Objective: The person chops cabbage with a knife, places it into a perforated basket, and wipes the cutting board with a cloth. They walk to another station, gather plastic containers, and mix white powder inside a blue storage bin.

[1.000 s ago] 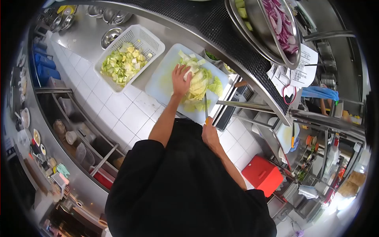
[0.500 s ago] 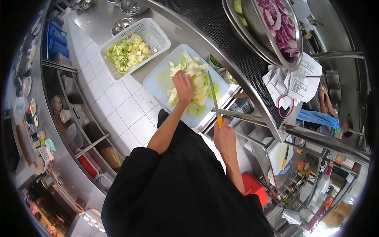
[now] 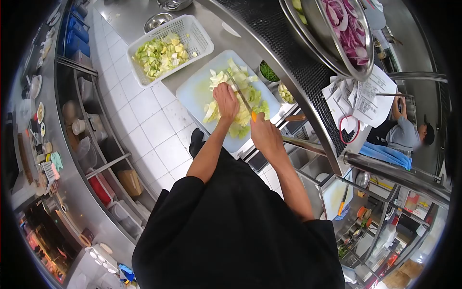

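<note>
On a pale cutting board [image 3: 190, 96] lies a heap of cut pale-green cabbage [image 3: 251, 95]. My left hand [image 3: 225, 101] presses down on the cabbage with its fingers curled over it. A kitchen knife [image 3: 243, 99] with an orange-yellow handle is gripped in my right hand [image 3: 266, 135]. Its long blade lies across the cabbage, just right of my left fingers, the tip toward the far side of the board. Beyond the board, at the upper left, a white perforated basket [image 3: 201, 42] holds chopped cabbage pieces [image 3: 161, 55].
Bowls of chopped greens [image 3: 269, 72] and pale diced pieces [image 3: 286, 93] stand right of the board. Above them, a raised shelf [image 3: 269, 36] carries metal bowls with sliced red onion [image 3: 342, 33]. Paper slips [image 3: 370, 103] hang at its end. Another person [image 3: 404, 132] is at far right.
My right hand has moved forward and left, bringing the knife from the cabbage's right edge across it. My left hand stays on the cabbage. The other person's body has come into view.
</note>
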